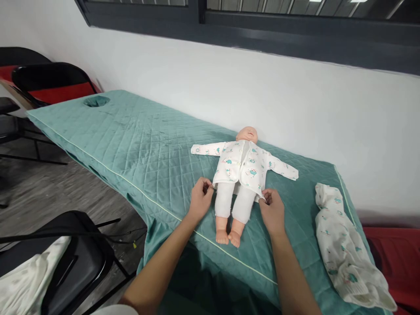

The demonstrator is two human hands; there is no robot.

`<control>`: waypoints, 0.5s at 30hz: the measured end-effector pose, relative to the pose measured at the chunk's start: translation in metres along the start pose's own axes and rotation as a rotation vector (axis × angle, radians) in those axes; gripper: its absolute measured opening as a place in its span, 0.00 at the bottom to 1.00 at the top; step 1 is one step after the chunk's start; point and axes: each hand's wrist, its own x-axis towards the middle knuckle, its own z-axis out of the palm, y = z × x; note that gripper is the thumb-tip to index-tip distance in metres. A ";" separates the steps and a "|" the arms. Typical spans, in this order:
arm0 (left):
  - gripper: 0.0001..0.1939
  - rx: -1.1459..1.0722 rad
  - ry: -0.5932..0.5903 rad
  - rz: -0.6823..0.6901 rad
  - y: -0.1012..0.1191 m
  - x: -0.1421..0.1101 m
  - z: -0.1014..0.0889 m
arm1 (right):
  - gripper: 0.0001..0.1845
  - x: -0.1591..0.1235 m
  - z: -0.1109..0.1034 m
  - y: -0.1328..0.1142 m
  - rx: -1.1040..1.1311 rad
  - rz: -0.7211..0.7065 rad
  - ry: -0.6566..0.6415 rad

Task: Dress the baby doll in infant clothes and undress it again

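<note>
A baby doll (246, 134) lies on its back, its feet toward me. It wears a white baby jacket (229, 162) with small green and pink prints, the front unfastened down the middle and both sleeves spread out sideways. White cloth covers the doll's legs (224, 199) down to the shins; the feet are bare. My left hand (201, 199) is closed in a pinch at the jacket's lower left corner. At the lower right corner, my right hand (273, 210) pinches the hem between thumb and fingers.
A green quilted cover (157, 144) drapes the massage bed, which has a face hole (96, 101) at its far left end. Printed white baby pants (344, 245) lie on the right. Black chairs (62, 262) stand at the left, one with white cloth (31, 275) on it. A wall runs behind.
</note>
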 end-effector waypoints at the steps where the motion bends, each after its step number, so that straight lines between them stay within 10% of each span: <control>1: 0.02 0.002 0.009 -0.001 0.000 0.000 0.000 | 0.11 0.000 0.000 0.000 -0.003 -0.006 0.001; 10: 0.09 -0.209 0.032 -0.089 -0.007 0.014 0.009 | 0.17 0.004 0.000 0.007 0.496 0.073 0.097; 15: 0.17 -0.644 -0.023 -0.391 -0.004 0.052 0.028 | 0.12 0.034 0.002 0.014 0.886 0.219 0.000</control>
